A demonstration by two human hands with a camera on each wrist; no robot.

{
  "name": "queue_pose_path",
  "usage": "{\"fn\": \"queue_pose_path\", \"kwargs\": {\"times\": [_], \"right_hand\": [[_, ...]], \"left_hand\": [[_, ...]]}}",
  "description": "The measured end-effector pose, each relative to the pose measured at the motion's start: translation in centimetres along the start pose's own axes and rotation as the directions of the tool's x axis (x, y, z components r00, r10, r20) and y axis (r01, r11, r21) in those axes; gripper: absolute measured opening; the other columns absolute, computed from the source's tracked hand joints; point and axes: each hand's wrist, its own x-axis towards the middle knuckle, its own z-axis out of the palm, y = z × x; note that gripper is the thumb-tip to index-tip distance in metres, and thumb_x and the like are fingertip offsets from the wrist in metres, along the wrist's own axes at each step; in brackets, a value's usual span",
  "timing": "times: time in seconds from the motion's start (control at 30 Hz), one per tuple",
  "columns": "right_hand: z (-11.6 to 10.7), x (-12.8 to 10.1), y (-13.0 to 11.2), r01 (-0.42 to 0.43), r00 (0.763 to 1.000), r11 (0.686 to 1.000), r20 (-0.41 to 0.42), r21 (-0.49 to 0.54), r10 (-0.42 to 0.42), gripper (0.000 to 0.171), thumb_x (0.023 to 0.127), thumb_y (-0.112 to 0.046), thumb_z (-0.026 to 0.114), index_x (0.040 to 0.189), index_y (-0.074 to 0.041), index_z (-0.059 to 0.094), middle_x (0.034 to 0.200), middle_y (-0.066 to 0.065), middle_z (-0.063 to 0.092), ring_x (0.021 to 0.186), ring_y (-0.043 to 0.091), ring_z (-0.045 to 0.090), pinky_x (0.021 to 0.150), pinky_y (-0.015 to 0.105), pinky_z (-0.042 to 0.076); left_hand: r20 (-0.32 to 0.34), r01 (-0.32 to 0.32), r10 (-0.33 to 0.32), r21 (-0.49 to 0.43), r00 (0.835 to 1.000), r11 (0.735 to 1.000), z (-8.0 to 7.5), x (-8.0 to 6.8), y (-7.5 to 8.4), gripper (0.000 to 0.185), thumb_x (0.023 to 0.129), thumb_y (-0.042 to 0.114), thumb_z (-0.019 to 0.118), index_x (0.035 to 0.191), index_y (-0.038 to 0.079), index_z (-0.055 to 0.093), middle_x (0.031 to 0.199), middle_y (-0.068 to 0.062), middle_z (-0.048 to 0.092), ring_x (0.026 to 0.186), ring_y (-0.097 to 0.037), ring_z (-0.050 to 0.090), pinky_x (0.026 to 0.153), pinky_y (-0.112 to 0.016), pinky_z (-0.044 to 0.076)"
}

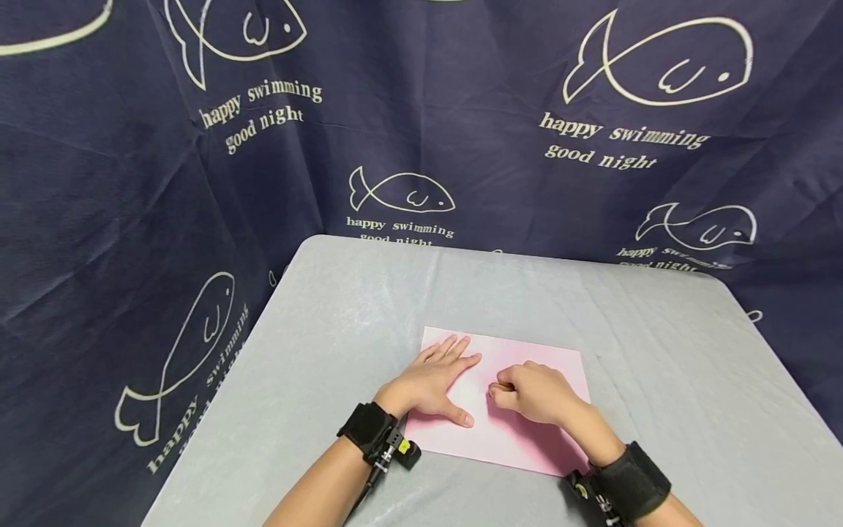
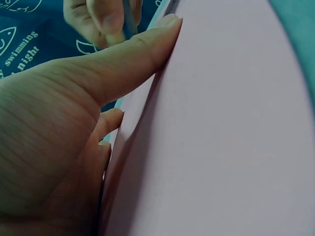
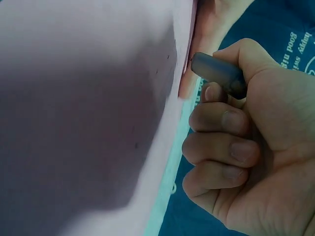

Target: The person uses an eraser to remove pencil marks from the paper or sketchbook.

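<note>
A pink sheet lies on the table. My left hand rests on its left part with fingers and thumb spread; in the left wrist view the thumb lies along the sheet's surface. Over the right half, my right hand pinches a small grey-blue eraser between thumb and index finger, the other fingers curled into the palm. One end of the eraser is right at the sheet, and several tiny dark specks lie on the pink surface nearby. In the head view the hand mostly hides the eraser.
The table wears a pale grey cloth. Behind and to the left hangs a dark blue curtain with white fish drawings and lettering. Black straps with small cameras sit on both wrists.
</note>
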Motion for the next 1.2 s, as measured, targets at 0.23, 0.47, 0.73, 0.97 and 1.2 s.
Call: {"fn": "queue_pose_path", "kwargs": {"times": [0.23,0.47,0.73,0.97,1.2], "right_hand": [[1.2,1.6,-1.2,0.003,1.0,1.0,0.008,0.012,-0.003,0.036,0.089,-0.029,0.068,0.061,-0.027,0.045,0.055,-0.017,0.035,0.054,0.003,0.036,0.049,0.023,0.028],[1.6,1.9,-1.1,-0.098,0.994,0.994,0.054,0.053,0.095,0.033,0.088,-0.029,0.068,0.06,-0.028,0.049,0.056,-0.014,0.039,0.056,0.005,0.039,0.05,0.027,0.03],[1.7,1.7,-0.7,-0.136,0.989,0.987,0.077,0.082,0.129,0.028,0.087,-0.029,0.068,0.062,-0.029,0.056,0.056,-0.013,0.042,0.056,0.006,0.04,0.05,0.028,0.031],[1.5,1.2,-0.4,-0.145,0.988,0.985,0.061,0.091,0.14,0.031,0.089,-0.03,0.068,0.061,-0.028,0.055,0.056,-0.013,0.042,0.056,0.007,0.039,0.049,0.028,0.03],[1.3,0.6,0.0,-0.174,0.983,0.981,0.069,0.085,0.169,0.032,0.09,-0.03,0.068,0.06,-0.028,0.057,0.054,-0.014,0.04,0.055,0.006,0.037,0.049,0.027,0.028]], "left_hand": [[-0.003,0.003,-0.003,-0.011,1.0,1.0,0.0,-0.3,-0.2,0.111,0.075,0.068,0.078,0.164,0.03,0.024,0.175,0.001,0.002,0.162,-0.02,-0.003,0.132,-0.045,0.005],[0.003,0.007,-0.007,0.001,1.0,1.0,0.0,-0.2,-0.2,0.111,0.076,0.067,0.079,0.164,0.03,0.023,0.175,0.001,0.001,0.162,-0.019,-0.005,0.132,-0.044,0.005],[0.008,0.009,-0.009,0.004,1.0,1.0,-0.1,-0.2,0.0,0.111,0.076,0.067,0.079,0.164,0.029,0.023,0.175,0.001,0.0,0.162,-0.019,-0.005,0.132,-0.043,0.004],[0.012,0.012,-0.012,0.003,1.0,1.0,-0.3,-0.2,0.1,0.112,0.075,0.067,0.079,0.164,0.03,0.022,0.174,0.001,-0.001,0.162,-0.019,-0.005,0.132,-0.042,0.003],[0.009,0.012,-0.012,0.005,1.0,1.0,-0.2,-0.2,0.0,0.112,0.075,0.067,0.079,0.164,0.03,0.023,0.175,0.001,0.0,0.162,-0.019,-0.005,0.132,-0.042,0.004]]}}
